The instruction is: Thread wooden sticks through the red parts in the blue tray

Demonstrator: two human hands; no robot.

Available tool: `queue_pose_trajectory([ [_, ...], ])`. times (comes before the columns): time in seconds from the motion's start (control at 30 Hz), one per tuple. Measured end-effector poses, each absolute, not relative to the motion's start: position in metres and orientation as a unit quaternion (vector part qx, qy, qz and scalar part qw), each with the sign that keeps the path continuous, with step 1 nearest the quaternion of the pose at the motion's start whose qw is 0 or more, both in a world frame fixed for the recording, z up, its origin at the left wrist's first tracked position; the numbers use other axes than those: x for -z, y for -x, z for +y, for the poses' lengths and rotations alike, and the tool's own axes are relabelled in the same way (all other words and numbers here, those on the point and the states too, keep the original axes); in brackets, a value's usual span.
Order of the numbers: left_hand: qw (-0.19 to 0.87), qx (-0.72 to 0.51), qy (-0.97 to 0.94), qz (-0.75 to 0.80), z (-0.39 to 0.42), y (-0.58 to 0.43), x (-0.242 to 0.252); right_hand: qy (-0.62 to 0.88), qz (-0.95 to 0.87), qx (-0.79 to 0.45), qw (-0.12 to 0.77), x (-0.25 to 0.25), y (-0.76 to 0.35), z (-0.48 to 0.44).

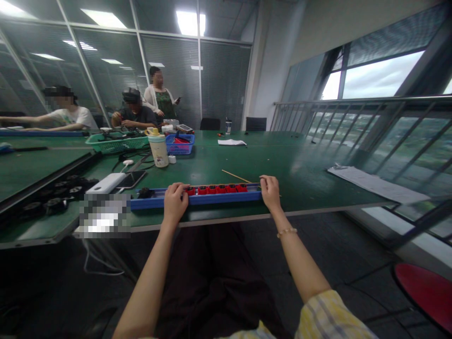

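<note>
A long blue tray [226, 197] lies along the near edge of the green table [282, 169]. A row of several red parts [217, 189] with black tops sits in its middle, and one black part [144, 192] lies toward its left end. My left hand [175, 202] curls over the tray's front wall just left of the red row, fingers bent onto the first red part. My right hand [270, 191] grips the tray's right end, fingers folded over it. A thin wooden stick [236, 176] lies just behind the tray.
A white power bank [106, 183] and a phone [133, 179] lie left of the tray, with black round parts [60, 193] further left. A white bottle [158, 148], blue basket [180, 144] and green basket [116, 141] stand behind. Three people are at the far left. Papers [367, 183] lie right.
</note>
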State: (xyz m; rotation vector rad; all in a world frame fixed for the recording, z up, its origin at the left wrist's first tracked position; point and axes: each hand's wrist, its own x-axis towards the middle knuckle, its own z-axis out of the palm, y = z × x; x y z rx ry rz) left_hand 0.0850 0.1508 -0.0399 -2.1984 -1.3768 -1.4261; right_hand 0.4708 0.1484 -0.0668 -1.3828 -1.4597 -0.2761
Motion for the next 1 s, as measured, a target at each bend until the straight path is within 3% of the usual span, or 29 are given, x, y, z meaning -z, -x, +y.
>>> queue_pose_trajectory([
  [0.23, 0.093, 0.48, 0.741, -0.461, 0.1499, -0.0854, 0.0391, 0.548, -0.687, 0.087, 0.469, 0.0658, -0.4689, 0.1498],
  [1.0, 0.099, 0.483, 0.738, -0.46, 0.1518, -0.0853, 0.0407, 0.534, -0.654, 0.079, 0.53, 0.0667, -0.4736, 0.1498],
])
